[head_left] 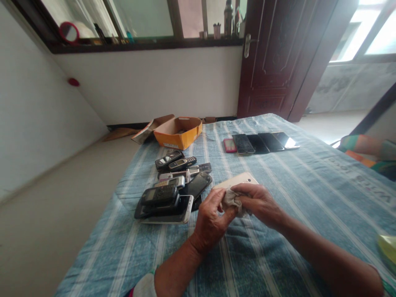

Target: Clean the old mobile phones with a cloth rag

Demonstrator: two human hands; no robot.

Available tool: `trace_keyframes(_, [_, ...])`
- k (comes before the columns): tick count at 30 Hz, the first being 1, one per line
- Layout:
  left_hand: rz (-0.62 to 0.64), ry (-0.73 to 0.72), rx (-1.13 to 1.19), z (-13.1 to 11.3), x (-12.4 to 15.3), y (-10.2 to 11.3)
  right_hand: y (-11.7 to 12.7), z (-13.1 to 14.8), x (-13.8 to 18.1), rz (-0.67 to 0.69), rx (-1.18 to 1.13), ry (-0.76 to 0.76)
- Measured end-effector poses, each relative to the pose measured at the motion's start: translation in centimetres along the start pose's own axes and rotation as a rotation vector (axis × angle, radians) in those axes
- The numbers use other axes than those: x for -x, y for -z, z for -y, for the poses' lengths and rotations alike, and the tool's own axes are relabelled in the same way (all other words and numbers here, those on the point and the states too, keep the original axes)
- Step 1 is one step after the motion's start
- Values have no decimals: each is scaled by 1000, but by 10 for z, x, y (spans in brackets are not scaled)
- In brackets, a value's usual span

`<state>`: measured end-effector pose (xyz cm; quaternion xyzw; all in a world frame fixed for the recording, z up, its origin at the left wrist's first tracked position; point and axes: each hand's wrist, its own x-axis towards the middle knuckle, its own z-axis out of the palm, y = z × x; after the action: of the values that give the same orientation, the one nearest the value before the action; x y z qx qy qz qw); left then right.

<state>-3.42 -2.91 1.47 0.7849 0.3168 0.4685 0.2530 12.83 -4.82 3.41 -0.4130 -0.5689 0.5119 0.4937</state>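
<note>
Phone (237,179): pale, back turned up, lens seen near the far right corner; placed just beyond the fingers, right of the pile – whether raised or rested on the bedding-like cloth (309,194) cannot be told.
Rag (229,199): grey, bunched against the phone's near side, pressed between two bare hands.
Left hand (210,218): grip drawn together on the rag, thumb across its near side; whether the phone is also clamped is hidden.
Right hand (262,203): grip clamped on the rag, fingers laid along the phone's near edge.
Pile (181,182): handsets heaped left of the hands – keypad models mostly; a black handset (159,194) is stacked above a white phone (185,206), and a dark phone (199,185) is slanted at the right edge.
Box (182,141): orange, set behind the pile, its lid (154,127) folded out to the left; the contents are too dim to be named.
Row (259,144): dark phones, laid side by side at the far right, glare caught on the last; a pink case (229,145) is placed beside the left end.
Backdrop: a dark red door (269,62); a mirror (69,33) and a bottle (228,20) stood on the sill (148,46).
</note>
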Motion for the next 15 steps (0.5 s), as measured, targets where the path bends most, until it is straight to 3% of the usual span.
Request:
trace_keyframes(8, [5, 137, -36, 1, 0, 2, 3, -5, -1, 41, 160, 63])
trace_keyframes(15, [-55, 186, -85, 7, 0, 4, 12, -7, -5, -148, 480, 7])
